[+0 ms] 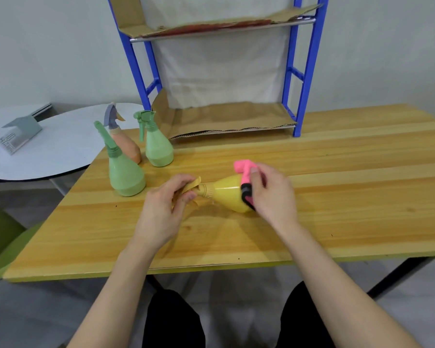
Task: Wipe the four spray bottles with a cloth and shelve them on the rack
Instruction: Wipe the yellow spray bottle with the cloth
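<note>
Wooden table (337,172) bearing yellow spray bottle (230,194) on its side, first of four: my left hand (165,209) is gripping its trigger head, my right hand (271,194) is pinching pink cloth (245,172) against its body, wiping; rack (304,71) waiting next.

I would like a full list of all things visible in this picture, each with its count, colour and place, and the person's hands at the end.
yellow spray bottle: one, yellow, lying on its side at the middle of the table
green spray bottles: two, green, standing at the table's left end
peach spray bottle: one, peach with a grey trigger, standing between the green ones
cloth: one, pink with a black edge, pressed on the yellow bottle
rack: one, blue, at the table's far side
cardboard: brown, lining both shelves
wooden table: one, light wood
round table: one, pale grey, far left
metal stand: one, grey, on the round table
chair: apparently one, green, lower left
left hand: grips the yellow bottle's trigger head
right hand: holds the cloth
</note>
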`<state>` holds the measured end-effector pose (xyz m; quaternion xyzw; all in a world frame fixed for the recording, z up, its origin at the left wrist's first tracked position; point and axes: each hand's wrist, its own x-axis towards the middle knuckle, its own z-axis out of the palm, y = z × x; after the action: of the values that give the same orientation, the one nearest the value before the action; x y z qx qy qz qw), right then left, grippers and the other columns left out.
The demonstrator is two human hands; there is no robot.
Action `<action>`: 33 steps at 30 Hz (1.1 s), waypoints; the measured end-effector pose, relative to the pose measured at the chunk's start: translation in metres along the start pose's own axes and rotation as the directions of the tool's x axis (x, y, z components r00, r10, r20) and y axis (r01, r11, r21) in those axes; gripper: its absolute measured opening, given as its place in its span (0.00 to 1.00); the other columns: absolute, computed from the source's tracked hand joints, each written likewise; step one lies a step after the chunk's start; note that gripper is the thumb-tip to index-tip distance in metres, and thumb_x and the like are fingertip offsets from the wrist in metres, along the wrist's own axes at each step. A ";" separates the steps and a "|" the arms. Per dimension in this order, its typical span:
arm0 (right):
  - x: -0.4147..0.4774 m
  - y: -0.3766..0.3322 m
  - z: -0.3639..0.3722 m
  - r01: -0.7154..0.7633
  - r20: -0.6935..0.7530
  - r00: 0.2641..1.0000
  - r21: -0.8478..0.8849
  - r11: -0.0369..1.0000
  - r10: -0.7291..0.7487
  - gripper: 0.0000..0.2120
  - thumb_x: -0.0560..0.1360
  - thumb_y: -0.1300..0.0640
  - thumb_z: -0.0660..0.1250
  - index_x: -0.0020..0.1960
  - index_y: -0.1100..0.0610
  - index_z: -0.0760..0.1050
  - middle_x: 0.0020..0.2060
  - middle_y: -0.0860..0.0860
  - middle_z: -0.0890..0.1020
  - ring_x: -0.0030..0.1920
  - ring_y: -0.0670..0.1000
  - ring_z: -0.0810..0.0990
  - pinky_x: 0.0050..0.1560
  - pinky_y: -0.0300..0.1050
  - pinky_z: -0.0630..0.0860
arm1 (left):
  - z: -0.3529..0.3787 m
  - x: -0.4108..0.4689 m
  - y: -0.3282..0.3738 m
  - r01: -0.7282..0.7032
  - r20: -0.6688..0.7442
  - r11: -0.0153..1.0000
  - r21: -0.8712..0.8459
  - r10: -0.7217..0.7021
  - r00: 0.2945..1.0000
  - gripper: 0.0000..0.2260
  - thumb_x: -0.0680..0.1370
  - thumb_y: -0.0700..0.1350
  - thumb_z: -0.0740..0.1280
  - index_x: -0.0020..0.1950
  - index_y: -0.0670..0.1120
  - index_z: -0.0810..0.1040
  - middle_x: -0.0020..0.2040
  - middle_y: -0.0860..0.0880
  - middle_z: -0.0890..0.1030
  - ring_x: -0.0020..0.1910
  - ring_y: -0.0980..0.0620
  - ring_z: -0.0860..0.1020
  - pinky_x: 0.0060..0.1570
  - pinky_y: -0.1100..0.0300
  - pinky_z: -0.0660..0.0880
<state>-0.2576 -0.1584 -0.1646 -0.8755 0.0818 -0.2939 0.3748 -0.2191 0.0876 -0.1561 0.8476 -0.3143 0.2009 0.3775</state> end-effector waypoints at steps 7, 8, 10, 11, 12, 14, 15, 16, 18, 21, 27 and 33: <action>-0.002 0.009 0.010 0.030 0.008 1.000 0.049 0.998 -0.030 0.15 0.88 0.52 0.58 0.64 0.48 0.84 0.55 0.46 0.87 0.58 0.51 0.84 0.60 0.48 0.76 | 0.000 0.003 -0.002 0.083 0.010 0.996 -0.024 -0.082 0.997 0.10 0.83 0.43 0.72 0.65 0.48 0.82 0.50 0.62 0.85 0.52 0.66 0.83 0.50 0.74 0.76; 0.001 0.016 0.004 -0.106 -0.032 0.994 0.051 0.993 0.107 0.15 0.88 0.52 0.59 0.62 0.49 0.84 0.52 0.49 0.88 0.55 0.54 0.85 0.53 0.48 0.76 | -0.001 0.003 -0.002 0.117 0.002 0.993 -0.025 -0.117 0.993 0.10 0.84 0.45 0.72 0.65 0.48 0.82 0.50 0.61 0.85 0.51 0.65 0.83 0.49 0.73 0.76; 0.001 0.015 -0.002 -0.062 -0.088 0.994 -0.007 0.998 0.061 0.14 0.88 0.53 0.60 0.61 0.51 0.84 0.51 0.49 0.87 0.53 0.54 0.84 0.50 0.45 0.73 | 0.000 0.006 0.000 0.191 -0.027 0.981 -0.044 -0.192 0.981 0.13 0.83 0.50 0.72 0.67 0.50 0.82 0.49 0.61 0.86 0.49 0.66 0.83 0.48 0.72 0.77; -0.002 0.007 0.000 0.061 -0.055 0.997 -0.005 0.998 -0.061 0.14 0.88 0.54 0.60 0.63 0.51 0.84 0.54 0.47 0.87 0.57 0.51 0.83 0.55 0.43 0.73 | 0.001 0.007 0.002 0.218 -0.036 0.974 -0.068 -0.221 0.975 0.15 0.82 0.51 0.73 0.68 0.53 0.81 0.51 0.61 0.86 0.48 0.66 0.84 0.50 0.70 0.79; -0.004 0.000 0.006 0.207 0.018 0.978 0.001 0.978 -0.207 0.14 0.88 0.54 0.60 0.68 0.50 0.82 0.59 0.45 0.85 0.62 0.47 0.81 0.63 0.41 0.73 | 0.002 0.009 0.005 0.238 -0.030 0.966 -0.096 -0.242 0.970 0.16 0.82 0.52 0.73 0.70 0.56 0.79 0.54 0.60 0.86 0.48 0.64 0.84 0.51 0.68 0.80; -0.004 -0.004 0.020 0.347 0.154 0.928 -0.027 0.938 -0.339 0.16 0.88 0.52 0.60 0.73 0.49 0.79 0.68 0.44 0.82 0.73 0.46 0.74 0.80 0.49 0.65 | 0.000 0.009 0.009 0.254 0.038 0.956 -0.146 -0.251 0.967 0.15 0.85 0.49 0.69 0.71 0.61 0.76 0.58 0.60 0.85 0.44 0.58 0.83 0.48 0.61 0.80; -0.002 -0.004 0.024 0.343 0.172 0.926 -0.018 0.939 -0.335 0.17 0.88 0.52 0.60 0.74 0.50 0.78 0.70 0.44 0.81 0.77 0.47 0.72 0.83 0.53 0.62 | -0.005 0.007 0.009 0.252 0.095 0.950 -0.184 -0.238 0.966 0.14 0.87 0.45 0.65 0.70 0.61 0.78 0.59 0.61 0.84 0.45 0.59 0.82 0.49 0.59 0.78; 0.001 -0.002 0.025 0.321 0.166 0.933 0.009 0.947 -0.318 0.17 0.88 0.52 0.60 0.74 0.50 0.79 0.70 0.45 0.81 0.78 0.47 0.71 0.84 0.54 0.60 | -0.010 0.004 0.006 0.239 0.152 0.946 -0.219 -0.208 0.966 0.18 0.86 0.40 0.61 0.67 0.59 0.81 0.62 0.62 0.83 0.53 0.62 0.81 0.53 0.58 0.77; 0.008 0.002 0.023 0.296 0.154 0.940 0.077 0.952 -0.304 0.16 0.88 0.53 0.62 0.73 0.51 0.80 0.69 0.46 0.82 0.78 0.47 0.71 0.84 0.52 0.59 | -0.019 -0.003 -0.001 0.169 0.207 0.958 -0.231 -0.121 0.971 0.27 0.78 0.30 0.58 0.66 0.54 0.84 0.78 0.62 0.73 0.73 0.61 0.75 0.65 0.59 0.76; 0.014 0.001 0.021 0.284 0.182 0.936 0.110 0.952 -0.300 0.16 0.87 0.53 0.63 0.72 0.52 0.81 0.69 0.46 0.82 0.76 0.47 0.73 0.84 0.46 0.58 | -0.018 -0.006 -0.001 -0.048 0.179 0.999 -0.009 0.049 0.983 0.34 0.73 0.21 0.63 0.72 0.49 0.82 0.84 0.58 0.67 0.79 0.59 0.71 0.73 0.61 0.74; 0.021 0.007 0.018 0.255 0.178 0.942 0.168 0.952 -0.284 0.14 0.88 0.53 0.61 0.68 0.47 0.83 0.66 0.42 0.84 0.72 0.43 0.76 0.77 0.43 0.68 | -0.014 0.000 -0.015 -0.258 0.125 0.949 0.180 0.238 0.963 0.27 0.74 0.25 0.72 0.71 0.44 0.82 0.76 0.51 0.79 0.70 0.48 0.81 0.69 0.46 0.79; 0.004 -0.009 0.025 0.477 0.200 0.859 0.021 0.879 -0.471 0.14 0.88 0.52 0.60 0.68 0.45 0.82 0.64 0.40 0.84 0.70 0.42 0.78 0.80 0.49 0.66 | -0.005 -0.008 -0.016 -0.258 0.043 0.953 0.160 0.255 0.966 0.17 0.81 0.36 0.62 0.67 0.42 0.84 0.70 0.50 0.83 0.64 0.49 0.83 0.62 0.48 0.81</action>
<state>-0.2406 -0.1382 -0.1703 -0.8988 -0.1698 -0.2868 0.2846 -0.2144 0.1023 -0.1654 0.8299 -0.4082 0.2641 0.2736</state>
